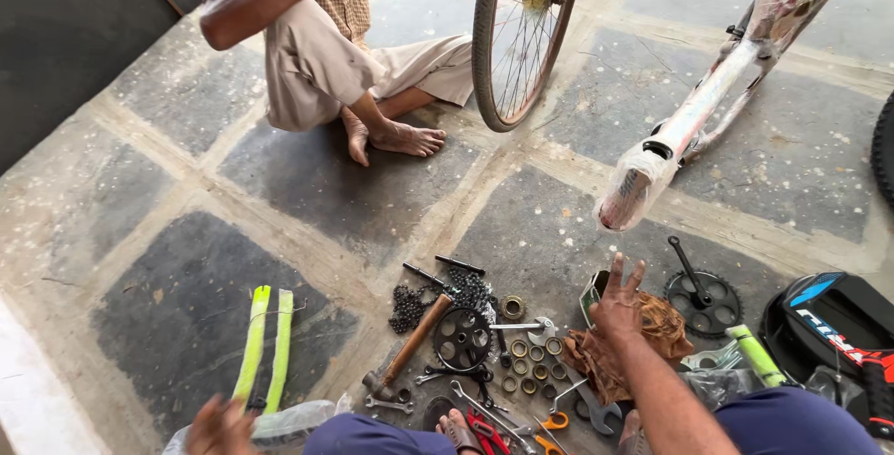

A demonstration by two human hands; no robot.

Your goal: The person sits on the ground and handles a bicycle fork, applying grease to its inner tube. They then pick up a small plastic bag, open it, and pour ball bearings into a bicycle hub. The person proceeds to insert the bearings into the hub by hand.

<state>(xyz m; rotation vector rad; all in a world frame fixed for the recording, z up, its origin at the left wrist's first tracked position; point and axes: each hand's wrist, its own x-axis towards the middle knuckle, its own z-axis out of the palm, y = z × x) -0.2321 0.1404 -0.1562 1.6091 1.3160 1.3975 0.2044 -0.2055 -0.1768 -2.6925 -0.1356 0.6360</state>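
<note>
**Mia:** What was the right hand [619, 298] doing?

**Sam:** It hung in the lower middle of the frame with its fingers spread apart, holding nothing. It was just above a crumpled brown rag [633, 343] and close to a black toothed crank wheel with its arm [703, 298].

**Mia:** And the left hand [219, 427]?

**Sam:** It was at the bottom left, blurry. It sat by a clear plastic bag [293, 422], but I could not tell if it gripped it.

**Mia:** So which step was it?

**Sam:** I think the person was picking a part from the pile. The next move would need the hand to go down and close on one small piece.

**Mia:** What lay around?

**Sam:** To the left of the rag were little brass rings [526, 362], a black sprocket with round holes [463, 339], a wooden-handled hammer [410, 348] and grey spanners [582, 404]. Two yellow-green strips [265, 348] lay further left. A white bike frame wrapped in plastic [694, 115] sat at the upper right, and a spoked bike wheel [521, 36] stood at the top middle.

**Mia:** Anything in the way?

**Sam:** The parts lay crowded together, so it would be easy to bump them. Another person in beige trousers [321, 59] sat at the upper left, well apart.
</note>
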